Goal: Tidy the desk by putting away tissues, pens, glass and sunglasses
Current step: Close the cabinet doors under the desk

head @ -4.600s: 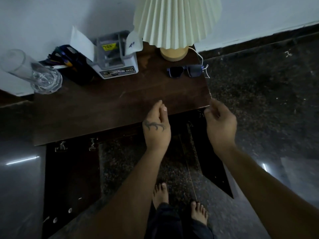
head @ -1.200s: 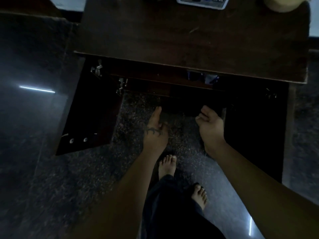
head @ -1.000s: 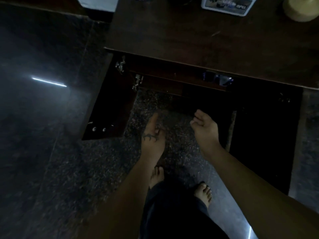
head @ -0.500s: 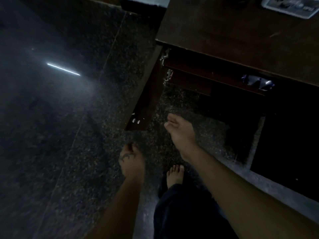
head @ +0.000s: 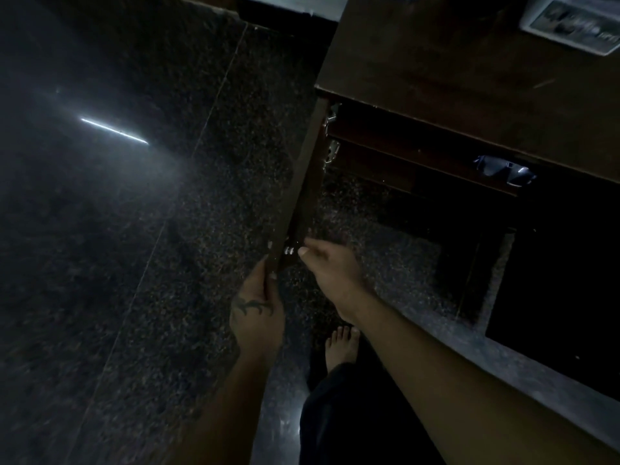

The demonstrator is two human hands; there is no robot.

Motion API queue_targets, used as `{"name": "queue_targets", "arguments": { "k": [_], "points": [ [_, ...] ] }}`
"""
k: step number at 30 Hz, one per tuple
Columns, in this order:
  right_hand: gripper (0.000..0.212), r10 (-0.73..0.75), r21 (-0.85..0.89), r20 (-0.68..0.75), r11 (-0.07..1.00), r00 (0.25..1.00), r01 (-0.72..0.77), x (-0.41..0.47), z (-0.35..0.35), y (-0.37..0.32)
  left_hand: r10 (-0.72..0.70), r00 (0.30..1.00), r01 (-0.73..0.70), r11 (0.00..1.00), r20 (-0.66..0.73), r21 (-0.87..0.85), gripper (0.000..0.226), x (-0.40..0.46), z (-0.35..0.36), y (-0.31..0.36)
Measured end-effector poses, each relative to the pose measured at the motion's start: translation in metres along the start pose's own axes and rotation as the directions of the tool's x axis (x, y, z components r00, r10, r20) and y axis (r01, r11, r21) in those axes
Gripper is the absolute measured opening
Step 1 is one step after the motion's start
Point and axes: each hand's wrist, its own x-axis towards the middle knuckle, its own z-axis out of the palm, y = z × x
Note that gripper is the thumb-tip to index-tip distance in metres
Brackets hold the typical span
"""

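Left hand [head: 258, 307] grips the open door's [head: 302, 199] free edge; right hand [head: 330, 266], fingers loosely curled, seemingly touches its inner face.

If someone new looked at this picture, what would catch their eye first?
Both hands meet at the free end of the open cabinet door: the left hand grips its edge and the right hand reaches its inner face. The sunglasses glint on a shelf under the desktop.

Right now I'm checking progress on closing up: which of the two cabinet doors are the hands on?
The left door, seen edge-on beside its hinges. The left hand grips its lower edge and the right hand touches its inner face. The right door hangs open, untouched.
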Motion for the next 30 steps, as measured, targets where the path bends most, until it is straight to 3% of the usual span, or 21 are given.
{"name": "queue_targets", "arguments": {
  "k": [9,12,15,17,19,21,23,27,30],
  "points": [
    [0.027,-0.041,-0.092,-0.135,0.995,0.990,0.029,-0.008,-0.050,0.026,0.038,0.984,-0.048,0.997,0.177,0.054,0.031,-0.030,0.042,0.048],
    [0.026,-0.036,-0.085,-0.171,0.996,0.985,0.021,-0.010,-0.077,0.031,-0.024,0.969,-0.011,0.990,0.245,0.143,0.050,-0.037,0.059,0.070],
    [0.023,-0.038,-0.079,-0.189,0.997,0.981,0.023,-0.011,-0.100,0.034,0.022,0.971,-0.077,0.972,0.240,0.222,0.065,-0.041,0.067,0.094],
    [0.022,-0.038,-0.090,-0.208,0.996,0.977,0.019,-0.011,-0.115,0.034,-0.061,0.958,0.006,0.981,0.280,0.195,0.068,-0.039,0.080,0.105],
    [0.020,-0.045,-0.093,-0.226,0.995,0.973,0.024,-0.011,-0.128,0.034,-0.119,0.939,0.060,0.981,0.322,0.185,0.059,-0.037,0.092,0.110],
    [0.018,-0.045,-0.078,-0.240,0.997,0.970,0.027,-0.010,-0.140,0.033,-0.054,0.948,0.011,0.991,0.314,0.137,0.041,-0.035,0.101,0.117],
    [0.016,-0.021,-0.064,-0.260,0.998,0.965,0.005,-0.009,-0.150,0.031,-0.011,0.954,-0.036,0.988,0.301,0.152,0.042,-0.033,0.109,0.126],
    [0.011,0.037,-0.011,-0.288,0.999,0.957,-0.041,-0.004,-0.169,0.025,-0.074,0.929,-0.021,0.968,0.363,0.251,0.040,-0.028,0.121,0.138],
    [0.021,0.063,0.020,-0.331,0.998,0.942,-0.059,-0.001,-0.178,0.022,0.071,0.914,-0.179,0.954,0.399,0.241,0.035,-0.022,0.128,0.149]
  ]
}}
